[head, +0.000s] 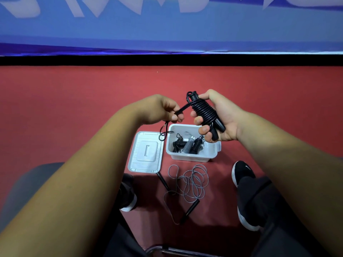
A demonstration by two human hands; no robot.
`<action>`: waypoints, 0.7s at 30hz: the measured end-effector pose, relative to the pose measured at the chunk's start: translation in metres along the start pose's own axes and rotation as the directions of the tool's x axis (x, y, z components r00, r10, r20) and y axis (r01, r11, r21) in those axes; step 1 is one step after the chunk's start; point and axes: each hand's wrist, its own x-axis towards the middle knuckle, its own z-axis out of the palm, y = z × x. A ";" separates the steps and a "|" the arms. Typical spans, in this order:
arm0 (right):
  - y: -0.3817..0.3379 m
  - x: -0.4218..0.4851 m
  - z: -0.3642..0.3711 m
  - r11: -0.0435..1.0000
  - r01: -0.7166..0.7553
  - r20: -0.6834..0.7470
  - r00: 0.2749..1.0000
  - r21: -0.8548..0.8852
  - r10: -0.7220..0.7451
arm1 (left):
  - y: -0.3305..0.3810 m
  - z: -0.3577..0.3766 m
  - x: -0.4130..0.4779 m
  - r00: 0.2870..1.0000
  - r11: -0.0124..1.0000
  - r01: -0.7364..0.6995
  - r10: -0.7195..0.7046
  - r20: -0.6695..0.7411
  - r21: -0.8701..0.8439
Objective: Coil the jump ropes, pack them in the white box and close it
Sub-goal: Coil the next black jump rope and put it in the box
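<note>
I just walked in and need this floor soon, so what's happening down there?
Someone seated is coiling a black jump rope: the right hand grips its wrapped handles, and the left hand pinches the loose cord end. The white box stands open on the floor with three coiled ropes inside, its lid beside it. One grey rope lies uncoiled nearby.

We see a red floor point(74, 101) running back to a black strip point(167, 60), with a blue banner point(167, 30) bearing pale shapes above it. Our black right shoe point(243, 172) and left shoe point(129, 199) rest on the floor, a grey seat point(27, 182) at lower left.
</note>
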 end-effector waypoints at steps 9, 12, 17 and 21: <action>0.010 -0.001 0.013 0.998 0.022 0.170 0.985 -0.055 -0.012 | 0.002 0.009 0.001 0.998 0.996 0.021 -0.017 -0.054 0.090; 0.012 -0.004 0.013 0.998 -0.001 0.253 0.967 -0.069 0.018 | 0.003 0.012 0.001 0.996 0.990 0.023 -0.011 -0.083 0.142; 0.015 -0.007 0.011 0.986 -0.069 0.409 0.904 -0.154 0.128 | 0.005 0.011 0.003 0.998 0.991 -0.004 0.011 -0.056 0.135; 0.023 -0.004 0.013 0.955 -0.133 0.458 0.854 -0.265 0.246 | 0.009 0.008 0.001 0.999 0.997 -0.046 0.046 -0.006 -0.065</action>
